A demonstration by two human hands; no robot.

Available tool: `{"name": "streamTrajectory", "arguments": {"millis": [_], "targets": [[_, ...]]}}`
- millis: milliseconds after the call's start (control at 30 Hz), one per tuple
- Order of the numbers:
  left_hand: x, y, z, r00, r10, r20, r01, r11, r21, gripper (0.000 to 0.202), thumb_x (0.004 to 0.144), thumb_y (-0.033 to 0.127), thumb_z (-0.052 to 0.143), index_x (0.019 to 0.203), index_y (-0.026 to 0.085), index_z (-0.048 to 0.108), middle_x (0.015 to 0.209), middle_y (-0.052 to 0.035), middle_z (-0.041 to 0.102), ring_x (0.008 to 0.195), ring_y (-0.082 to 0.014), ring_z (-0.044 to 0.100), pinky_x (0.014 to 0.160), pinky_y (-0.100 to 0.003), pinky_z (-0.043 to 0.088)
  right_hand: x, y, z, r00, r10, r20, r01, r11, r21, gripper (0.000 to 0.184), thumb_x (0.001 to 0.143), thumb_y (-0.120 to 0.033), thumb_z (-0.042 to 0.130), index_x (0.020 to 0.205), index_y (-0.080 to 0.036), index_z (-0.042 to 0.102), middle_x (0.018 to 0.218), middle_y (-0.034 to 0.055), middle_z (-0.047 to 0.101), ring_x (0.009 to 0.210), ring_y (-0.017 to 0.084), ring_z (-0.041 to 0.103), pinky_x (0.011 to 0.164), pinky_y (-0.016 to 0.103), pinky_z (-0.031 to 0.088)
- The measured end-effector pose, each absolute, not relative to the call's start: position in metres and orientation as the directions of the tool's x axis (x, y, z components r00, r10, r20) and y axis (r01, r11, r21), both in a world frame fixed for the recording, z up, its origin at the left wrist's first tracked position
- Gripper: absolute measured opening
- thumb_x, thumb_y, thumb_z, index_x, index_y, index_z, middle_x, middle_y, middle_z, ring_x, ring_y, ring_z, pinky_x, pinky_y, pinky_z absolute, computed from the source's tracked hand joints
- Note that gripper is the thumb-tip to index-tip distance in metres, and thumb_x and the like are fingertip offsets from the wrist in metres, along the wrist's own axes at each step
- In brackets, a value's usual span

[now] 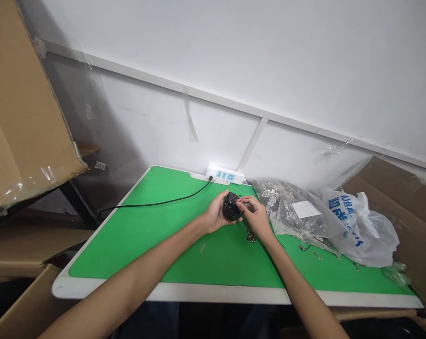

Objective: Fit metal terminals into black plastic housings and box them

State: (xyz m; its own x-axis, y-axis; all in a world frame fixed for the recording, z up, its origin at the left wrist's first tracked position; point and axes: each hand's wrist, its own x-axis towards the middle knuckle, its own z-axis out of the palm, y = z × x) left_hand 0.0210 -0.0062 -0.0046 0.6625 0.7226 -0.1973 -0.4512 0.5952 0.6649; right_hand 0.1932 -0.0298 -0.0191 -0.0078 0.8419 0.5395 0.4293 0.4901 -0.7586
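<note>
Black round plastic part (pixel 230 214) is in the curled grip of the left hand (pixel 214 216) over the flat green surface's (pixel 121 235) far side, and its thin red wire (pixel 241 198) could snap if the right hand (pixel 256 216), whose hold I cannot tell, tugs hard.

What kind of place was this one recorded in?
Probably a small workshop or assembly corner: a green-topped table holds clear bags of small parts, a power strip sits at its back edge, and a cardboard box stands at the left.
</note>
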Motion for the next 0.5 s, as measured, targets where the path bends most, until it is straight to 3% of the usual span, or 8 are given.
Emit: {"name": "streamTrajectory", "arguments": {"millis": [167,267,367,500], "targets": [[0.028,-0.007,-0.013,0.572,0.790,-0.219,-0.463,0.532,0.709,0.026,0.095,0.040,0.064,0.109,0.018,0.059,0.076,-0.0039,0.070,0.055,-0.0191,0.069,0.045,-0.022,0.049,0.188,-0.034,-0.015,-0.011,0.811,0.584,0.516,0.505,-0.692,0.032,0.095,-0.050,0.065,0.083,-0.022,0.070,0.091,0.0072,0.071,0.086,0.022,0.068,0.073,0.034,0.058],[0.030,-0.006,-0.015,0.516,0.824,-0.235,-0.458,0.497,0.737,0.027,0.091,0.029,0.066,0.114,0.021,0.054,0.076,-0.0026,0.071,0.054,-0.0191,0.068,0.045,-0.022,0.047,0.194,-0.035,-0.008,0.144,0.776,0.614,0.514,0.471,-0.717,0.034,0.097,-0.053,0.061,0.086,-0.021,0.067,0.094,0.0076,0.070,0.087,0.022,0.066,0.076,0.034,0.057],[0.028,-0.005,-0.013,0.578,0.775,-0.257,-0.427,0.555,0.714,0.019,0.094,0.028,0.058,0.109,0.017,0.056,0.078,-0.0073,0.073,0.054,-0.0207,0.069,0.044,-0.024,0.047,0.206,-0.033,-0.001,0.301,0.774,0.557,0.439,0.406,-0.802,0.037,0.094,-0.058,0.064,0.089,-0.021,0.066,0.091,0.0065,0.070,0.082,0.022,0.065,0.073,0.033,0.056],[0.024,-0.003,-0.010,0.655,0.715,-0.244,-0.415,0.610,0.675,0.019,0.091,0.027,0.060,0.102,0.012,0.064,0.079,-0.0100,0.074,0.054,-0.0198,0.069,0.045,-0.025,0.047,0.211,-0.031,0.000,0.133,0.887,0.442,0.409,0.357,-0.840,0.040,0.087,-0.061,0.071,0.083,-0.021,0.068,0.085,0.0052,0.071,0.073,0.020,0.064,0.063,0.031,0.053]]}}
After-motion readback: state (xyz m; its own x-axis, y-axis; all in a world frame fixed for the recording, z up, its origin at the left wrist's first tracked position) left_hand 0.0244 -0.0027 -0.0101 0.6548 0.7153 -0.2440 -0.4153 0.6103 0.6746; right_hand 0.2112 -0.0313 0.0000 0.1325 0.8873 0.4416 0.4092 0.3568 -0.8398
